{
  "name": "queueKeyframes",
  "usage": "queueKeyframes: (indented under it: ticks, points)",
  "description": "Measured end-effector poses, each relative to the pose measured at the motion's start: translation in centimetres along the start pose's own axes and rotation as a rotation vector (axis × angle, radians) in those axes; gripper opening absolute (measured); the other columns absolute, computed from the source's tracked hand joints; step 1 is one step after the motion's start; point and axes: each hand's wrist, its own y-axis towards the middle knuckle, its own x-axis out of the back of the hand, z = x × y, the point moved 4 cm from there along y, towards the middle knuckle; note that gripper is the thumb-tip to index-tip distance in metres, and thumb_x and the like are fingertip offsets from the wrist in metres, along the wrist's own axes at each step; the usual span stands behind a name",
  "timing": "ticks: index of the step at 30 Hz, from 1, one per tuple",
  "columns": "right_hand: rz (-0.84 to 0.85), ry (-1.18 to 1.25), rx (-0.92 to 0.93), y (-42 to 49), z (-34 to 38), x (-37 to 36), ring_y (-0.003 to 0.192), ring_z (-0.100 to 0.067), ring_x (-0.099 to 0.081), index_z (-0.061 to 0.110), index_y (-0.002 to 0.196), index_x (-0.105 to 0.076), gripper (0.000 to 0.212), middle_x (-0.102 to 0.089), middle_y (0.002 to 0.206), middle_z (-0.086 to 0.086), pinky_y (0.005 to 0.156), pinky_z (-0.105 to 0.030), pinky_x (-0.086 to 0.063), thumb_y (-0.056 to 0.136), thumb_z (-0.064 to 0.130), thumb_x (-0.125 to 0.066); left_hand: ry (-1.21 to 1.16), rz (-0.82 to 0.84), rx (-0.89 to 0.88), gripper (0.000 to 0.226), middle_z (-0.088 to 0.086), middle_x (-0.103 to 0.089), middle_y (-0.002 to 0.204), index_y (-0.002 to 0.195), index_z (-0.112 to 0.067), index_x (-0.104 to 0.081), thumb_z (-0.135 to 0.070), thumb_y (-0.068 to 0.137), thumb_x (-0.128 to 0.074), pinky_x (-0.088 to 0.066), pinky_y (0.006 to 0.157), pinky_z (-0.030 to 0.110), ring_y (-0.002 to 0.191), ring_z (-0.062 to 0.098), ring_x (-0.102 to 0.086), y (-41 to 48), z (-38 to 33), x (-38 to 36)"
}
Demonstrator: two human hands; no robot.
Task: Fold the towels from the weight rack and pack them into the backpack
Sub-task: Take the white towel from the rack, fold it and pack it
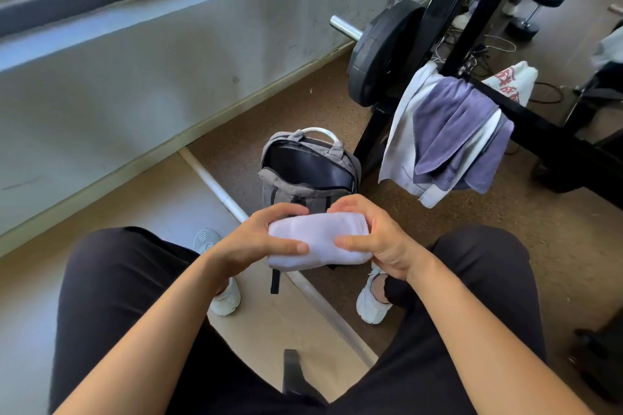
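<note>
The towel (pixel 317 241) lies between both hands, the left hand (pixel 249 239) gripping its left end and the right hand (pixel 377 239) its right end, over the gap between the knees. Below on the floor are the left shoe (pixel 224 300) and right shoe (pixel 371 303). Just beyond the towel stands the backpack (pixel 303 175), its mouth open upward. Right of the backpack is the rack (pixel 526 118), with hung towels (pixel 451 131) draped over its bar, one over another. A plate (pixel 381 50) sits on the rack's far left side. The wall (pixel 135 77) runs along the left, behind the backpack.
</note>
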Motion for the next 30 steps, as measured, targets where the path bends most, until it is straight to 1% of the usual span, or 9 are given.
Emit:
queueKeyframes:
  ticks: [4,8,11,15,18,21,24,26,30]
  points:
    - [0.043,-0.309,0.007,-0.1,-0.6,0.3,0.110,-0.010,-0.064,0.026,0.129,-0.062,0.060,-0.064,0.122,0.004,0.091,-0.030,-0.057,0.076,0.013,-0.087,0.288,0.117,-0.031,0.050,-0.001,-0.077,0.105,0.113,-0.025,-0.075,-0.024,0.066,-0.094,-0.060,0.089,0.041,0.100,0.018,-0.072,0.7,-0.3,-0.1]
    - [0.076,-0.630,0.007,0.7,-0.7,-0.2,0.107,-0.007,-0.061,0.034,0.128,-0.060,0.060,-0.064,0.116,0.015,0.086,-0.030,-0.057,0.075,0.032,-0.087,0.539,0.062,-0.157,0.051,-0.014,-0.073,0.104,0.110,-0.033,-0.071,-0.034,0.062,-0.089,-0.058,0.086,0.043,0.099,0.010,-0.069,2.1,-1.1,0.8]
    - [0.045,-0.847,-0.020,2.4,-0.4,-0.3,0.102,-0.010,-0.060,0.038,0.127,-0.053,0.063,-0.063,0.113,0.013,0.082,-0.035,-0.056,0.072,0.044,-0.082,0.693,0.036,-0.233,0.052,-0.020,-0.069,0.103,0.111,-0.039,-0.066,-0.038,0.062,-0.086,-0.056,0.082,0.039,0.096,0.005,-0.066,3.8,-2.4,1.3]
    - [0.038,-0.903,-0.010,6.4,0.2,0.8,0.084,-0.019,-0.059,0.026,0.105,-0.051,0.045,-0.061,0.094,0.004,0.069,-0.039,-0.051,0.073,0.040,-0.081,0.855,0.006,-0.287,0.073,-0.026,-0.065,0.118,0.129,-0.045,-0.056,-0.052,0.061,-0.083,-0.053,0.087,0.030,0.105,-0.004,-0.061,8.0,-3.0,3.1]
    - [-0.090,-0.897,0.003,9.0,1.3,3.6,0.083,-0.024,-0.058,0.021,0.099,-0.049,0.043,-0.060,0.091,0.001,0.066,-0.040,-0.047,0.075,0.034,-0.082,0.732,-0.083,-0.317,0.087,-0.027,-0.058,0.123,0.142,-0.042,-0.049,-0.065,0.064,-0.079,-0.049,0.088,0.025,0.105,-0.008,-0.056,11.0,-3.5,5.7]
    - [-0.232,-0.854,-0.016,12.4,1.4,6.8,0.093,-0.017,-0.061,0.023,0.111,-0.047,0.050,-0.059,0.102,0.004,0.068,-0.031,-0.053,0.079,0.041,-0.081,0.461,-0.198,-0.192,0.059,-0.015,-0.062,0.120,0.135,-0.038,-0.058,-0.056,0.082,-0.076,-0.050,0.090,0.031,0.106,0.009,-0.061,15.2,-2.3,9.3]
    - [-0.310,-0.800,0.018,15.6,1.3,8.6,0.095,-0.007,-0.059,0.025,0.118,-0.045,0.055,-0.055,0.106,0.009,0.070,-0.014,-0.048,0.079,0.043,-0.081,0.718,-0.279,-0.191,0.032,-0.008,-0.063,0.115,0.122,-0.029,-0.068,-0.037,0.091,-0.073,-0.054,0.089,0.041,0.105,0.018,-0.061,19.3,0.3,11.7]
    - [-0.333,-0.765,0.044,18.0,1.0,8.9,0.096,-0.004,-0.059,0.024,0.121,-0.046,0.059,-0.056,0.108,0.008,0.073,-0.013,-0.049,0.078,0.040,-0.083,0.945,-0.220,-0.206,0.045,-0.004,-0.062,0.125,0.127,-0.029,-0.065,-0.036,0.084,-0.074,-0.053,0.092,0.049,0.111,0.025,-0.058,21.2,2.0,12.4]
    - [-0.315,-0.662,0.084,22.7,-0.6,7.9,0.101,-0.003,-0.061,0.025,0.130,-0.047,0.069,-0.059,0.115,0.009,0.080,-0.010,-0.050,0.074,0.035,-0.087,1.122,-0.064,-0.164,0.103,-0.002,-0.038,0.161,0.155,-0.026,-0.036,-0.048,0.067,-0.084,-0.040,0.115,0.045,0.146,0.028,-0.030,23.0,4.8,13.5]
